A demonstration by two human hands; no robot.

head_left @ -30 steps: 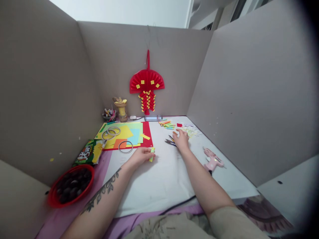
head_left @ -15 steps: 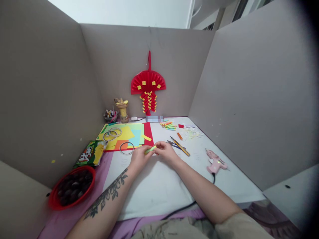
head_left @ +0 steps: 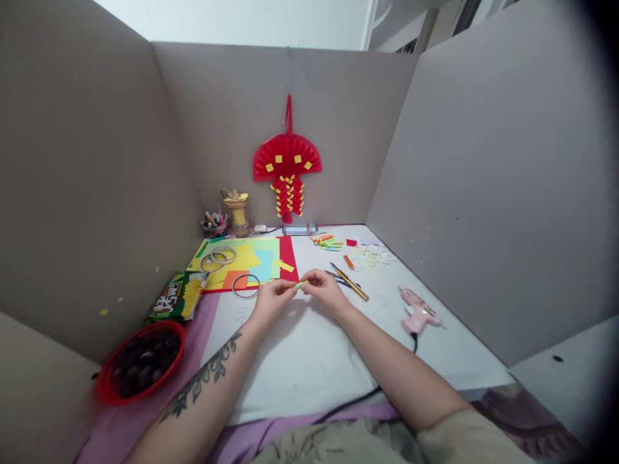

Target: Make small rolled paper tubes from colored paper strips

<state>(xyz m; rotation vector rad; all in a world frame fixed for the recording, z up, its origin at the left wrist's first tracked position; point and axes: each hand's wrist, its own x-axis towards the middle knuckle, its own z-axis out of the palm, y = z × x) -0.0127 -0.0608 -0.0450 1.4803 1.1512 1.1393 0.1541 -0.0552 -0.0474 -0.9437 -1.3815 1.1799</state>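
Observation:
Between my two hands, over the middle of the white-covered table, is a small green paper roll (head_left: 299, 285) with a yellow end. My left hand (head_left: 275, 298) pinches its left end, and my right hand (head_left: 323, 291) pinches the right end. Fingers cover much of the roll. Just left of my left hand lies a tape ring (head_left: 246, 286). A yellow pencil (head_left: 355, 288) and dark-handled scissors (head_left: 342, 280), partly hidden, lie beyond my right hand. Farther back is a pile of coloured paper rolls (head_left: 327, 242), with an orange roll (head_left: 349, 262) apart from it.
Coloured paper sheets (head_left: 242, 254) with more tape rings lie at the back left. A snack bag (head_left: 176, 298) and a red bowl (head_left: 180, 351) of dark round fruit stand left. A pink glue gun (head_left: 418, 312) with its cord lies right. A red paper fan ornament (head_left: 287, 158) hangs behind.
Both hands have shifted slightly on the paper roll. It sits nearer level and is more covered by my fingers than before. The rest stays put.

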